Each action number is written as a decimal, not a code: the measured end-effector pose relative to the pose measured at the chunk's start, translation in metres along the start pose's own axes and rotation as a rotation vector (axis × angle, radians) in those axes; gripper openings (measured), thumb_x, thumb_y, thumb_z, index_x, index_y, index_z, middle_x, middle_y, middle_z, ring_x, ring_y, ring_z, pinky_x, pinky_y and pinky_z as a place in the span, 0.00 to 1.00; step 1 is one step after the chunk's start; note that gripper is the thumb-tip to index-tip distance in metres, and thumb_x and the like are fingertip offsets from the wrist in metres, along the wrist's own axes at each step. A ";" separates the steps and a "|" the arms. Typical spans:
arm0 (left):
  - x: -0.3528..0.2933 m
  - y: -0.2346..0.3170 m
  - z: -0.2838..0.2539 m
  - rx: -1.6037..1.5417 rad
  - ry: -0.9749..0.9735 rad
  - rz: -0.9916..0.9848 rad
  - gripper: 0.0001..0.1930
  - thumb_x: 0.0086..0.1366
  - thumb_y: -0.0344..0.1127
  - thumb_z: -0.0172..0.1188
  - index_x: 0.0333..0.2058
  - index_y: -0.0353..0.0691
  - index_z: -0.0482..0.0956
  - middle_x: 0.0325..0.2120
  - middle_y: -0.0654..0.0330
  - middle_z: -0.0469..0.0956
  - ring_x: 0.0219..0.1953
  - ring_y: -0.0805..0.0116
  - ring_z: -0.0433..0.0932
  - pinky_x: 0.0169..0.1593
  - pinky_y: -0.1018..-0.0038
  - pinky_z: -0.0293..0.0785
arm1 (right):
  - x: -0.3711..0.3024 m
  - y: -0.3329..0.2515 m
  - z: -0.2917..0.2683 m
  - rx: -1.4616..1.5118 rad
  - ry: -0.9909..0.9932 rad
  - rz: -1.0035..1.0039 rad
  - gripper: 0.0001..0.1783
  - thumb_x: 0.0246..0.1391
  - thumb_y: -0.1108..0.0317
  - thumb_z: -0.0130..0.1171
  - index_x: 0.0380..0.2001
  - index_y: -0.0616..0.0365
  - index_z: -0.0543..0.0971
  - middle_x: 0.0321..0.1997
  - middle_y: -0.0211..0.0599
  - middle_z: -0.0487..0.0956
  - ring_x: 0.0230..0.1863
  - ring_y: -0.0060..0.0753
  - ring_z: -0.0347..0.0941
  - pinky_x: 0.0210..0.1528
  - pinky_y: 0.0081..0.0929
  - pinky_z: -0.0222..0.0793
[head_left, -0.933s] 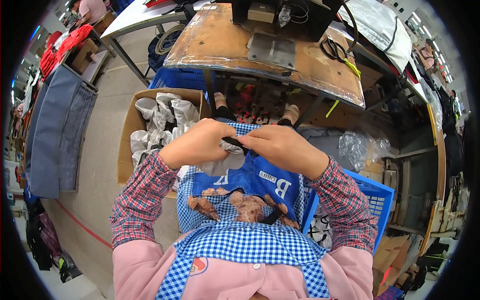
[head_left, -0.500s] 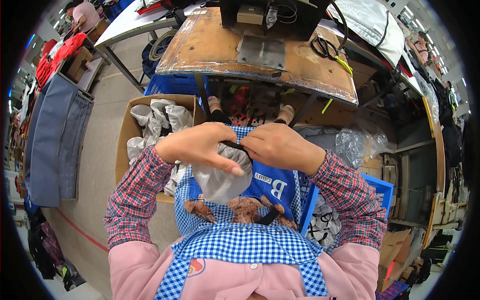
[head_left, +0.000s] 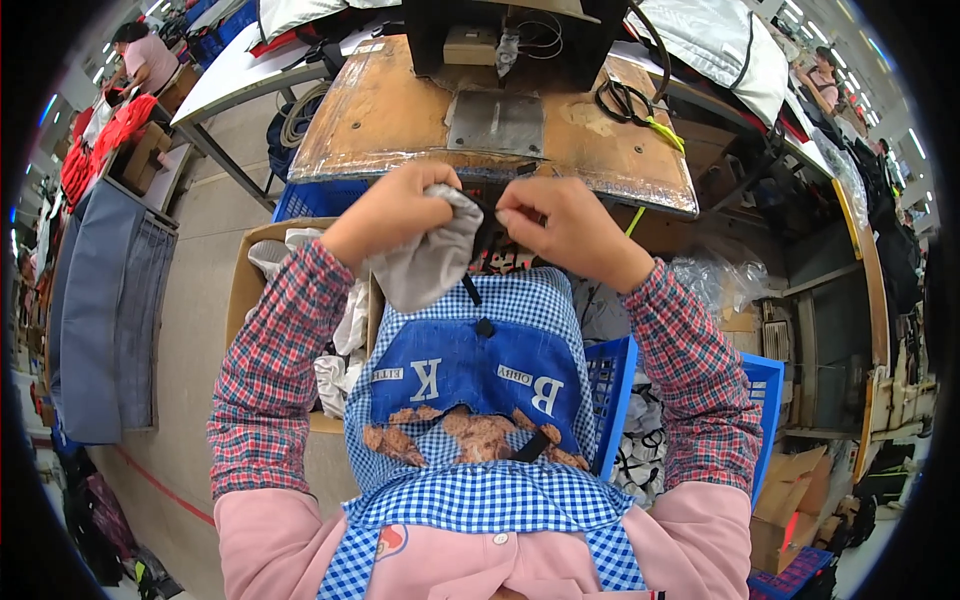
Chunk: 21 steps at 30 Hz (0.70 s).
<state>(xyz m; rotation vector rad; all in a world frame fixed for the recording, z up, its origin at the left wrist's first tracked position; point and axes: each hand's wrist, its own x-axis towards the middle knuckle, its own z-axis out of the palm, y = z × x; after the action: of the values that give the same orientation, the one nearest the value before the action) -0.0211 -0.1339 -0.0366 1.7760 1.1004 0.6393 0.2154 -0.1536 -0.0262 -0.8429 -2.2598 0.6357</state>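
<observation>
My left hand (head_left: 398, 215) is closed on a light grey fabric pouch (head_left: 425, 262) with a black edge, held up in front of the apron. A short black strip (head_left: 472, 290) hangs just below the pouch's edge. To the right of the pouch, my right hand (head_left: 568, 228) is raised with thumb and forefinger pinched together, a small gap from the black edge. Whatever the pinch holds, if anything, is too small to make out.
Ahead stands a worn wooden workbench (head_left: 370, 115) with a metal plate (head_left: 495, 124) and a black machine (head_left: 570, 50). A cardboard box (head_left: 248, 270) of light fabric pieces is at my left. At my right sits a blue crate (head_left: 612, 400) of similar pieces with black cords.
Both hands have moved up and away from my body, toward the bench. My right hand has come away from the pouch's black edge, and the left hand's grip has bunched its fabric.
</observation>
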 end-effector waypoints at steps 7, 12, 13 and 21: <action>0.067 0.009 -0.037 -0.014 0.049 -0.051 0.14 0.53 0.25 0.49 0.38 0.31 0.78 0.27 0.66 0.76 0.28 0.79 0.73 0.34 0.82 0.70 | 0.041 0.031 -0.018 0.031 0.124 0.061 0.09 0.55 0.68 0.58 0.31 0.65 0.76 0.21 0.33 0.72 0.23 0.20 0.64 0.26 0.22 0.63; 0.095 0.027 -0.043 0.124 0.222 -0.106 0.22 0.52 0.28 0.52 0.47 0.28 0.76 0.31 0.59 0.79 0.31 0.73 0.77 0.36 0.79 0.72 | 0.063 0.060 -0.024 0.131 0.175 0.145 0.11 0.54 0.66 0.58 0.32 0.65 0.78 0.19 0.35 0.73 0.22 0.22 0.65 0.26 0.25 0.64; 0.100 0.027 -0.043 0.124 0.218 -0.105 0.22 0.52 0.28 0.52 0.47 0.28 0.76 0.31 0.59 0.79 0.31 0.73 0.77 0.36 0.79 0.72 | 0.066 0.067 -0.024 0.129 0.178 0.148 0.11 0.54 0.66 0.58 0.32 0.65 0.78 0.19 0.35 0.73 0.22 0.22 0.65 0.26 0.25 0.64; 0.130 0.021 -0.063 0.004 0.091 -0.129 0.21 0.54 0.27 0.53 0.48 0.27 0.75 0.35 0.55 0.79 0.33 0.72 0.77 0.37 0.78 0.73 | 0.086 0.080 -0.035 0.079 0.158 0.150 0.11 0.57 0.67 0.55 0.32 0.67 0.76 0.23 0.29 0.76 0.26 0.18 0.72 0.32 0.20 0.70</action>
<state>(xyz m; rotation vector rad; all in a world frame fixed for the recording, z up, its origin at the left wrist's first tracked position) -0.0013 0.0048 0.0051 1.6773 1.2683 0.6444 0.2201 -0.0315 -0.0182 -0.9940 -2.0305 0.6964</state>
